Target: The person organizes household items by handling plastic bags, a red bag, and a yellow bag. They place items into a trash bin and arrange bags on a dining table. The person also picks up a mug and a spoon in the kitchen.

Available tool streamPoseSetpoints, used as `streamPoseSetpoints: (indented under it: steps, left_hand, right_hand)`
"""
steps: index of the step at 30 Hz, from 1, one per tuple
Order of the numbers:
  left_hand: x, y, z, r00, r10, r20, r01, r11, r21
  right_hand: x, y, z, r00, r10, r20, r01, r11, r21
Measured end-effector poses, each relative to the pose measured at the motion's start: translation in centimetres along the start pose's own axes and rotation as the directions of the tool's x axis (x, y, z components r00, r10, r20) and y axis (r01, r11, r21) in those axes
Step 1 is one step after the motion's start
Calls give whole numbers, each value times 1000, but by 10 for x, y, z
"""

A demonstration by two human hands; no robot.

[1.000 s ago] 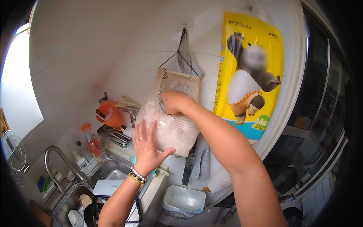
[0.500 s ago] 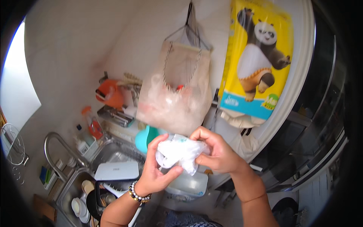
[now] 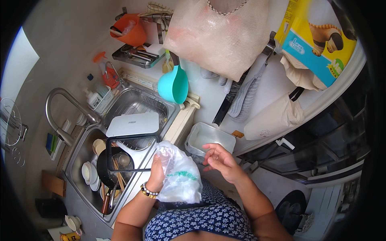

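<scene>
A person stands at a kitchen sink (image 3: 132,105) holding a plastic bag.

The left hand (image 3: 157,173) grips a crumpled clear plastic bag (image 3: 179,176) with green print at waist height; the right hand (image 3: 219,158) hovers just beside it, fingers spread and empty. Above hang a pale mesh bag (image 3: 219,36) and a yellow and blue package (image 3: 317,40) with a cartoon animal.

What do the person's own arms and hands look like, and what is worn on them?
Both forearms are bare, with no sleeves and no gloves. The left hand has a beaded bracelet of dark and pale beads around the wrist. The right hand shows no bracelet or watch.
</scene>
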State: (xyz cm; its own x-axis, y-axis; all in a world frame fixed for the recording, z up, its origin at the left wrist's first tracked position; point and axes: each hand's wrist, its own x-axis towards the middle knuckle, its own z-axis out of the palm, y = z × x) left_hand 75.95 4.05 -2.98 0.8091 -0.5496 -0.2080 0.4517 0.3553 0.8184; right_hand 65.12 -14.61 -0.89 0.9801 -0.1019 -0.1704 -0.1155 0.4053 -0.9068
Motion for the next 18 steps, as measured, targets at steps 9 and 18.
streamPoseSetpoints:
  steps: [9, 18]
  left_hand:
    - [19, 11, 26, 1000, 21, -7, -23, 943, -333]
    - [14, 11, 40, 839, -134, 527, -149, 875, 460]
  right_hand:
    - [17, 28, 38, 993, -33, 115, 42, 996, -84]
    - [25, -4, 6, 934, -283, 217, 355, 790, -500]
